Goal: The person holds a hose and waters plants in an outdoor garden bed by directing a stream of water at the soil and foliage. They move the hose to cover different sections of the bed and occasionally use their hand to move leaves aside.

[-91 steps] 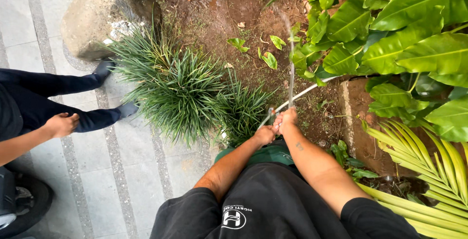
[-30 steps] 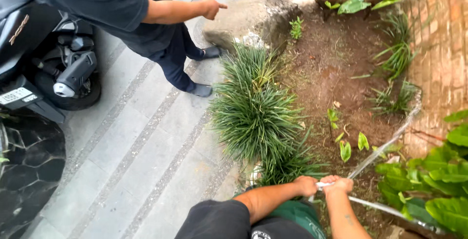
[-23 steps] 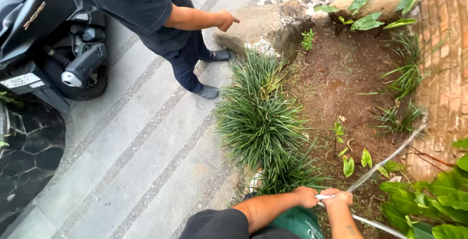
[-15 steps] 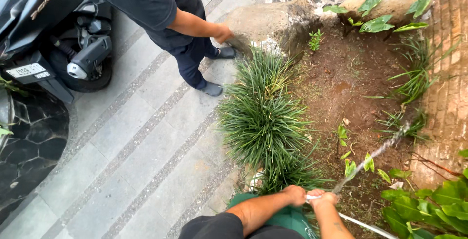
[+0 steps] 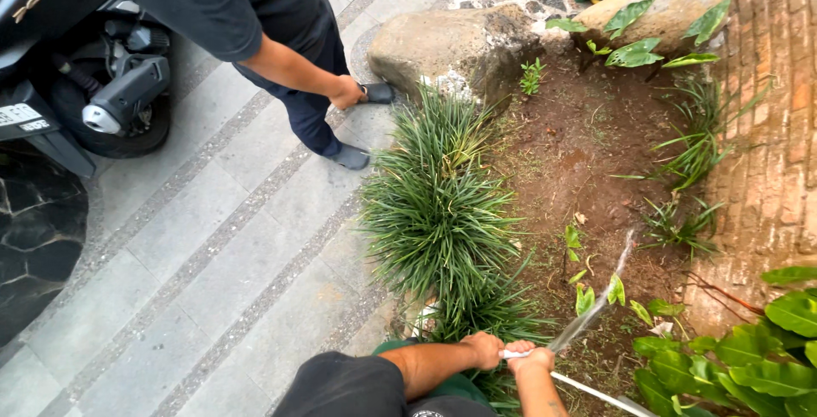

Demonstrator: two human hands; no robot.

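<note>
Both hands are closing around the end of a thin white hose at the bottom of the view, at about six o'clock. The left hand is wrapping its grip tight over the nozzle end, and the right hand is clamping just beside it, the two touching. The hose is trailing off toward four o'clock under the right forearm. A stream of water is shooting from the grip toward one o'clock and landing on the brown soil bed among small green seedlings. At eleven o'clock from the hands a dense clump of grass-like plants is spreading beside the paved walkway. Beyond it, at twelve o'clock, a large rock is sitting. Another person is standing at ten o'clock, near a parked scooter.
</note>
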